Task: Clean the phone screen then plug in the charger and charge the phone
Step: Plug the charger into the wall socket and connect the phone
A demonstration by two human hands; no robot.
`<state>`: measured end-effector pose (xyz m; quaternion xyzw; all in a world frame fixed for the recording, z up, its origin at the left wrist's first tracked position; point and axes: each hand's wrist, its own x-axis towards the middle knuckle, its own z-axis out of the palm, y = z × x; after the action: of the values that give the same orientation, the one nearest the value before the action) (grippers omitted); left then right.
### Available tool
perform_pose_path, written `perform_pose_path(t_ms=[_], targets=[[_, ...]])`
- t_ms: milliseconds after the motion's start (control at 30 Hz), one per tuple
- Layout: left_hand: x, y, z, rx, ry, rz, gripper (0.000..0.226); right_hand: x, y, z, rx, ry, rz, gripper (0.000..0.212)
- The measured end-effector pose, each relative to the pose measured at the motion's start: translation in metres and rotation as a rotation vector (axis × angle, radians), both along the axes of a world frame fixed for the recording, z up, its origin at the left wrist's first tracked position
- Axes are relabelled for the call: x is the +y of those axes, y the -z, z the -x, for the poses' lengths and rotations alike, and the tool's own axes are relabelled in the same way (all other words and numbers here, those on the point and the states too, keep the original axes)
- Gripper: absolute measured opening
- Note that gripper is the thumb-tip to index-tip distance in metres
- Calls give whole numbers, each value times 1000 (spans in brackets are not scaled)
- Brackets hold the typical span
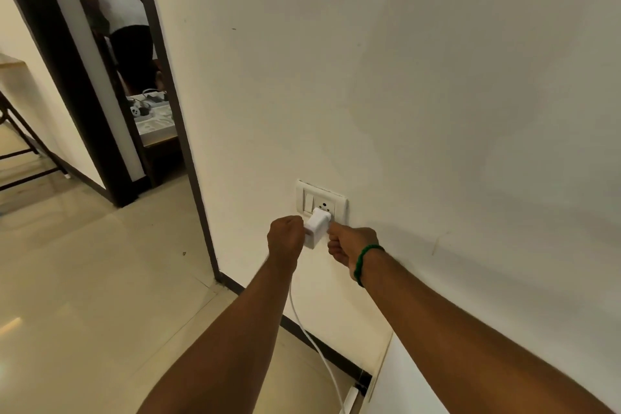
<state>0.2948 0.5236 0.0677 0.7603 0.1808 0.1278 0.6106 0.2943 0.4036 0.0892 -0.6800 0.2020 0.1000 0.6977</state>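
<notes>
Your two hands meet low on the cream wall (403, 77), at the white socket plate (340, 208). The white charger (316, 227) sits against the lower part of that plate, just under the round pin holes, with its body sticking out toward you; whether its pins are fully seated cannot be told.

Your left hand (285, 239) is curled into a fist at the near left end of the charger, touching it, and its fingers are turned away from view, so you cannot tell exactly what they pinch. A white cable (312, 343) comes out from under that wrist and hangs down toward the floor (84, 279), running off the bottom edge.

Your right hand (346, 244) is closed against the right side of the charger, fingers folded in and pressing on it. A green band (364, 262) circles that wrist.

The switch (307, 201) sits on the left part of the plate, just above the charger. A dark skirting strip (322, 346) runs along the foot of the wall, and a white surface (403, 380) fills the near right corner.

To the far left, a dark-framed doorway (161, 60) opens on another room, where a person (114, 3) in a white top bends over a low worktop (158, 126) holding white trays.
</notes>
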Motion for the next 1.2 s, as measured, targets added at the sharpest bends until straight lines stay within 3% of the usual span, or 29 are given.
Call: perform_pose_path(t_ms=[233, 467, 567, 800, 1000, 1200], targets=[[0, -17, -33, 110, 12, 206, 19, -41, 6, 25, -24, -9, 96, 13], [-4, -24, -39, 82, 19, 101, 34, -50, 7, 28, -12, 11, 50, 13], [-8, -26, -42, 145, 14, 166, 42, -51, 6, 29, -11, 5, 45, 13], [-8, -31, -43, 193, -19, 272, 15, -59, 0, 28, 4, 12, 37, 9], [-3, -29, -36, 167, -12, 478, 16, -65, -3, 33, 18, 2, 10, 7], [-7, -36, -17, 63, 1, 258, 17, -67, -16, 42, 22, -16, -1, 8]])
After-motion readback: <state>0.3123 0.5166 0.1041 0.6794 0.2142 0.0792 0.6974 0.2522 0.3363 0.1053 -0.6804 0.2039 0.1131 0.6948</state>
